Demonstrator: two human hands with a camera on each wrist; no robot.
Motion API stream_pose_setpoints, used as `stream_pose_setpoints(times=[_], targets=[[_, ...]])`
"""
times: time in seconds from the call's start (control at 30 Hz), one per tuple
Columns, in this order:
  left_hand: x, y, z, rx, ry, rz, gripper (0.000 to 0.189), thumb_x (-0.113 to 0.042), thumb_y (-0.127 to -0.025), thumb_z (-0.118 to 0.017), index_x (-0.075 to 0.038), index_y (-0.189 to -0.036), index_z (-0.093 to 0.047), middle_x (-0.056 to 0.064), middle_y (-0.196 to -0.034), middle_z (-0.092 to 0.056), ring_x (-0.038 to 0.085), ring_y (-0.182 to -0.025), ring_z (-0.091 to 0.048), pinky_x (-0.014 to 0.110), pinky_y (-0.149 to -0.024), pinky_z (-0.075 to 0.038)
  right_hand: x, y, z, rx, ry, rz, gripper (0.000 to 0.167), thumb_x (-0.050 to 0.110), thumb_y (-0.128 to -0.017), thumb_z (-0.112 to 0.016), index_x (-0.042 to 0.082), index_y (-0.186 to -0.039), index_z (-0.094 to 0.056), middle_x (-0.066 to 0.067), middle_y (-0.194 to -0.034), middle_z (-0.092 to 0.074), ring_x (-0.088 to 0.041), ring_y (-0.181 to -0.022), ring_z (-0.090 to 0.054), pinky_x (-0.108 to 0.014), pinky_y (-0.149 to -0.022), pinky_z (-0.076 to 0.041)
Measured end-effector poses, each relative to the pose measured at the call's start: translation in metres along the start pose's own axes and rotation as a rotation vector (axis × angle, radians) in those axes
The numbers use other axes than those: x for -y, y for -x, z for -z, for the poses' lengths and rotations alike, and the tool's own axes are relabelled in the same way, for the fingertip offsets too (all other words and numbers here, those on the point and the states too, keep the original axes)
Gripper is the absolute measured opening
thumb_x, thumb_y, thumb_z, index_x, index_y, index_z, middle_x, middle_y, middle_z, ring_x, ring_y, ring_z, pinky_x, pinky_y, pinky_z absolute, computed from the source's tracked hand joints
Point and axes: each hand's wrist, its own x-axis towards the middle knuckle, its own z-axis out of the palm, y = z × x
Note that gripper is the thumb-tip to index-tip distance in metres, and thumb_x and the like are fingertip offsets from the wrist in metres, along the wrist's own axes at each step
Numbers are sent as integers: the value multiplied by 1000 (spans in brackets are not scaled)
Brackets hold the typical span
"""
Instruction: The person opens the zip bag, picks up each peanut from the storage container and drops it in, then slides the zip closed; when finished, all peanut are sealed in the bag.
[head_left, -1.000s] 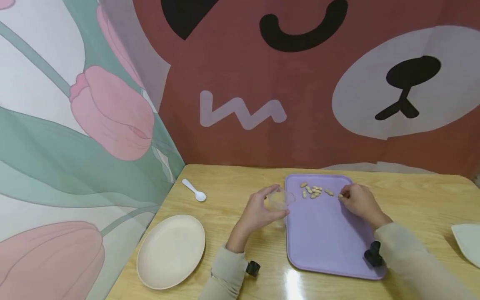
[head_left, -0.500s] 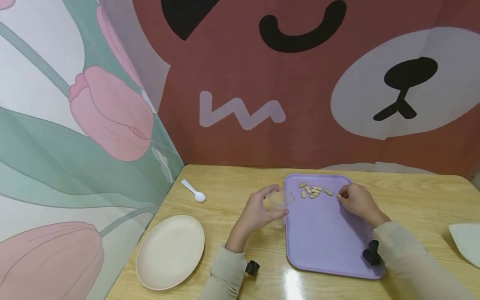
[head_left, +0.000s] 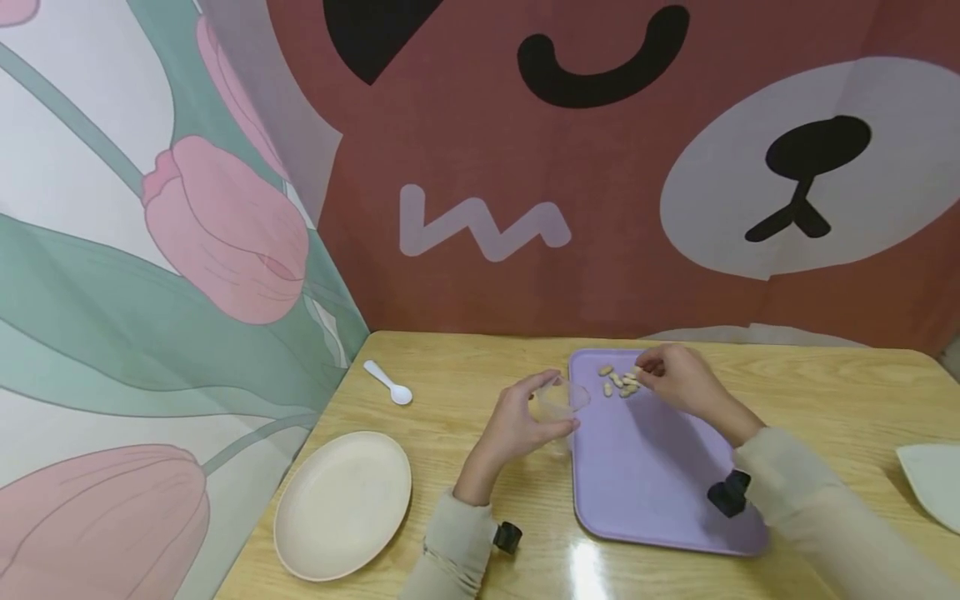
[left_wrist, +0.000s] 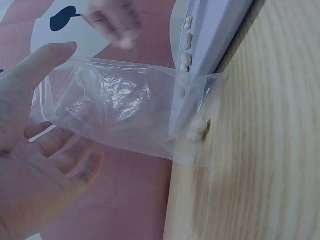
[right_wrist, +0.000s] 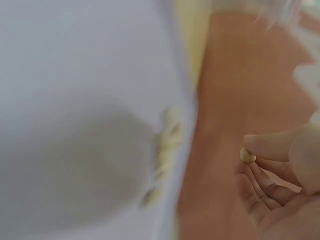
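Note:
My left hand (head_left: 517, 421) holds a clear plastic zip bag (head_left: 557, 398) by its mouth, thumb and fingers spread apart at the rim. In the left wrist view the bag (left_wrist: 130, 105) hangs down to the wooden table, a peanut (left_wrist: 199, 129) showing through its bottom end. Above the far part of the purple tray (head_left: 652, 483), my right hand (head_left: 686, 383) pinches a peanut (right_wrist: 247, 155) between thumb and fingertips. Several unshelled peanuts (head_left: 617, 380) lie on the tray just left of that hand, some perhaps hidden behind it.
A beige oval plate (head_left: 342, 505) stands on the wooden table (head_left: 465, 358) at the left, a white spoon (head_left: 389, 383) behind it. Part of a pale dish (head_left: 933, 483) shows at the right edge. Printed cloth walls (head_left: 465, 292) rise behind and left.
My right hand has lifted a peanut from the tray's right side and moved left, over the remaining peanuts. My left hand and the bag have stayed nearly still.

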Motion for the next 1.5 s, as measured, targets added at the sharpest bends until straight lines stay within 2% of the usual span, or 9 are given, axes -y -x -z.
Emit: stream_pose_setpoints(times=[0.13,0.3,0.53,0.77,0.93,1.17,1.5], targets=[[1,0,0,0,-9,-3,68,-23,-78,-85,0,-135,-57,11,-123,-67,17,-120,-58,48,-98,-47,33,-3,-1,-31,-40,97,12,3,-88,-72,-4,-98,-73,-8,-86,-67,-22,-76,-64,-38,-64,-54],[2,1,0,16,-18,7,67,-25,-80,-84,-4,-137,-57,3,-123,-67,15,-121,-56,46,-98,-46,61,-1,-8,-41,-103,196,13,0,-86,-74,-3,-99,-74,-5,-87,-66,-17,-74,-63,-33,-65,-54],[3,1,2,27,-18,5,67,-25,-81,-84,-3,-138,-56,6,-126,-66,15,-121,-56,42,-98,-46,88,2,-14,13,-123,245,14,2,-87,-74,0,-101,-73,-1,-86,-67,-13,-74,-62,-32,-66,-53],[4,-1,1,13,-37,-30,67,-26,-81,-84,-4,-137,-56,2,-124,-65,14,-120,-56,45,-98,-47,93,2,-15,17,-120,295,12,0,-85,-75,2,-96,-74,2,-85,-65,-11,-74,-62,-31,-67,-53],[4,-1,0,13,-34,-8,67,-26,-80,-85,-5,-137,-57,2,-124,-65,14,-118,-57,43,-97,-47,94,2,-16,37,-123,300,12,0,-85,-75,2,-97,-74,2,-88,-65,-11,-75,-62,-31,-67,-53],[4,-1,0,22,-27,-1,68,-28,-80,-84,-7,-139,-57,2,-131,-62,13,-121,-56,47,-97,-47,96,2,-16,53,-123,281,13,6,-87,-75,2,-100,-74,2,-88,-66,-12,-75,-62,-32,-67,-53],[4,-1,0,27,-13,5,68,-31,-81,-84,-9,-140,-56,1,-129,-63,15,-119,-57,47,-96,-47,95,2,-21,33,-135,308,15,5,-85,-77,-1,-98,-74,3,-83,-64,-10,-72,-61,-29,-64,-53]])
